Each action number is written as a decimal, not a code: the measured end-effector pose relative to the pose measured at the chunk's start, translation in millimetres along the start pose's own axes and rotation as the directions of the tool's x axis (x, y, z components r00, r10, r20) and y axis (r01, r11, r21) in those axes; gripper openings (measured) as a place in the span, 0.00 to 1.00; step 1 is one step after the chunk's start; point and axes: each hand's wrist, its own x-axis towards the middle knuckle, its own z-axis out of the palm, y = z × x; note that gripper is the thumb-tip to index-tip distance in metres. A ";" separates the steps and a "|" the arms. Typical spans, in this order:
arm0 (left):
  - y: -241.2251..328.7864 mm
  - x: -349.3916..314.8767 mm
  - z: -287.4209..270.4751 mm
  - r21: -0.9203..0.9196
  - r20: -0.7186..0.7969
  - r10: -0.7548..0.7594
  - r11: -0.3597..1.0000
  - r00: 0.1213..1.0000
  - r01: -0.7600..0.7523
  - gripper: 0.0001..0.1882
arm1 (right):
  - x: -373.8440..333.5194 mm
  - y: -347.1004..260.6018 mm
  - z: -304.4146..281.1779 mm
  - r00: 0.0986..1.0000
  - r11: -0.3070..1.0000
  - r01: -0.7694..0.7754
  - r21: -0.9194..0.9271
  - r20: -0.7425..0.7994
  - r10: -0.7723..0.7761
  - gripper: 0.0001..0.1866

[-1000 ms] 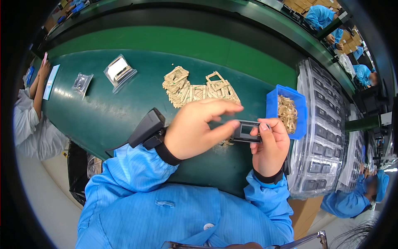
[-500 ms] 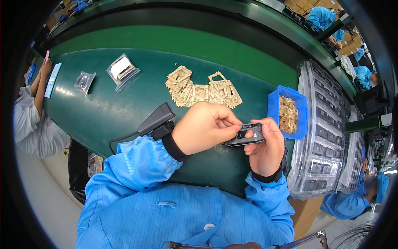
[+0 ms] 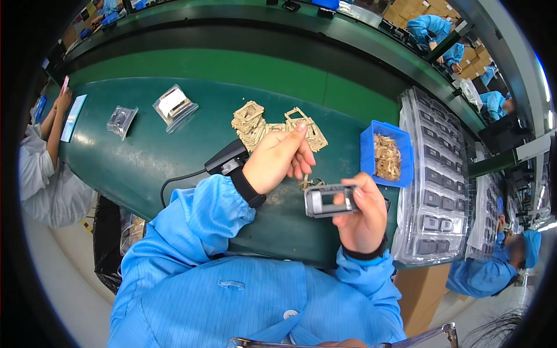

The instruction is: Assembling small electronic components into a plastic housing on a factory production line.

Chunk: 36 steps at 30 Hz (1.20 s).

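My right hand (image 3: 364,217) grips a dark grey rectangular plastic frame (image 3: 314,202) with window openings, held in the air above the near part of the table. Its thumb lies on the frame's right end and the fingers are behind it. My left hand (image 3: 277,156) is up and apart from the frame, its thumb stretched out and its other fingers loosely curled; nothing shows in them. Beyond it lies a heap of tan paper-like rectangular frames (image 3: 249,120), partly covered by the hand. Small tan and dark scraps (image 3: 306,183) lie below its fingers.
A blue bin (image 3: 369,177) of tan strips stands at right, beside stacked clear trays (image 3: 404,232) of dark parts. Two clear packets (image 3: 173,107) (image 3: 121,120) lie at far left. A black cabled device (image 3: 223,158) sits on my left wrist. Other people (image 3: 429,32) work around.
My left hand has come away from the plastic frame, moving up and left with its thumb raised. My right hand still holds the frame, now turned to show more of its face.
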 end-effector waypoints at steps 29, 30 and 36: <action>-4.2 -8.5 16.4 0.023 0.035 0.072 0.997 0.997 -0.072 0.26 | -84.4 -14.1 -67.6 0.820 0.701 0.111 -0.705 -0.333 -0.466 0.06; -5.1 -9.2 15.4 0.039 0.011 0.081 0.996 0.997 -0.081 0.26 | -87.0 -29.4 -71.0 0.755 0.593 0.168 -0.787 -0.283 -0.591 0.08; -0.4 -12.8 17.0 0.048 0.017 0.056 0.997 0.998 -0.057 0.25 | -119.8 -189.4 -193.7 0.204 0.186 -0.062 -0.981 -0.195 -0.959 0.12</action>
